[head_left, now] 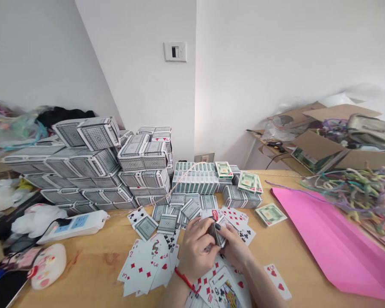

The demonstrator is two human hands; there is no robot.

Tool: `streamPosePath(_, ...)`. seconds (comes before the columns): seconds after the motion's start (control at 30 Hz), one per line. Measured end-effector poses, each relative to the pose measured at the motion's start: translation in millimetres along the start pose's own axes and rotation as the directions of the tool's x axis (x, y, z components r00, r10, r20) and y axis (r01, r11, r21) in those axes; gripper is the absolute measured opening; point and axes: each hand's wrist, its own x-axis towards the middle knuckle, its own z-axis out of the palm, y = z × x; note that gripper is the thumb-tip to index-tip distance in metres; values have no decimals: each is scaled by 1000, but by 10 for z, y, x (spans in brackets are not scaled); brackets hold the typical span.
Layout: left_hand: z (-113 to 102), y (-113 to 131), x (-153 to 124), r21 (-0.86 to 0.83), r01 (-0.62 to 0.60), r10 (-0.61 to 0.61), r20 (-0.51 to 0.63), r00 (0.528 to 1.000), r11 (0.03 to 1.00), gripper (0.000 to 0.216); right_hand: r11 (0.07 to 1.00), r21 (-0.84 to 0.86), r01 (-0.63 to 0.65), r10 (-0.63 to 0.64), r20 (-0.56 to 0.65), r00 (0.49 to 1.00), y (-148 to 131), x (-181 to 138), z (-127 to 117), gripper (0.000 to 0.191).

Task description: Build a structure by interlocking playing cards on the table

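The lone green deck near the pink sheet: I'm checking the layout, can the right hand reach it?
Probably yes. The green deck lies on the table beyond the right hand, only flat cards between, though it and the left hand grip a small stack of cards.

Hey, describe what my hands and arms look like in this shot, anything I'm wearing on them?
Both forearms are bare, with no sleeves in view. The left hand has a thin red cord bracelet around its wrist. The right hand shows no bracelet or watch. One of the fingers has dark nail polish.
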Motion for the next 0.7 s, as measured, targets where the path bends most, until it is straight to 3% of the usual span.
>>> streamPosePath(0.2, 26, 3, -22, -27, -5, 6, 10, 1000, 1000, 13, 994, -33, 108, -108, -12, 994, 34, 9, -19, 23)
streamPosePath(0.43, 20, -12, -25, -11, 36, -36, -12, 999, 999, 13, 958, -187, 219, -229, -37, 973, 99, 50, -2, 26)
streamPosePath(0.7, -3, -59, -36, 0, 103, -103, -21, 994, 995, 13, 998, -50, 40, -32, 143, 989, 10, -9, 27, 30)
